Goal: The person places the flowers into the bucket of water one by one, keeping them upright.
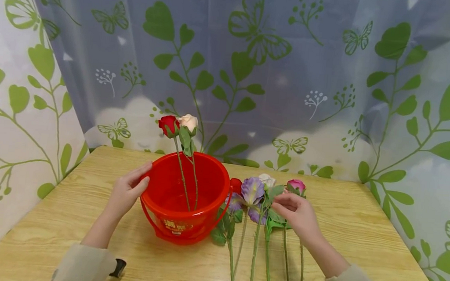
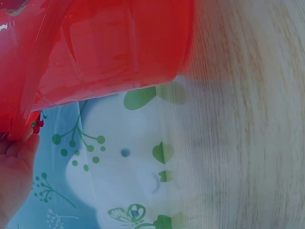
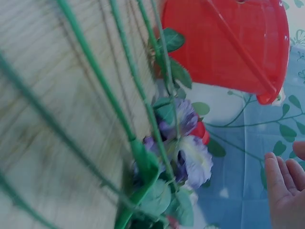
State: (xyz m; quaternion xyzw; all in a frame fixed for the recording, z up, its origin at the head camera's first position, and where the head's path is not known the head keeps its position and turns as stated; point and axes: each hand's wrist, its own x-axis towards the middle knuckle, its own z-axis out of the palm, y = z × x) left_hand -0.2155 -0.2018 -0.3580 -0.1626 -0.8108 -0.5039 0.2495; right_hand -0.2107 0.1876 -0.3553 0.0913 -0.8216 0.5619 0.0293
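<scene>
A red plastic bucket (image 1: 202, 229) stands on the wooden table. Inside it lean a red rose (image 1: 168, 125) and a pale peach rose (image 1: 189, 123), their blooms above the far rim. My left hand (image 1: 127, 190) grips the bucket's left rim; in the left wrist view its fingertips meet that rim. To the right of the bucket lie several long-stemmed flowers, among them a purple iris (image 1: 253, 190), a white bloom (image 1: 266, 180) and a pink rose (image 1: 296, 186). My right hand (image 1: 300, 215) hovers over these blooms, its fingers loosely bent and holding nothing.
The stems of the lying flowers run towards the table's (image 1: 85, 200) near edge. A red bloom (image 1: 236, 185) lies close against the bucket's right side. Behind the table hangs a curtain (image 1: 214, 78) printed with green leaves and butterflies.
</scene>
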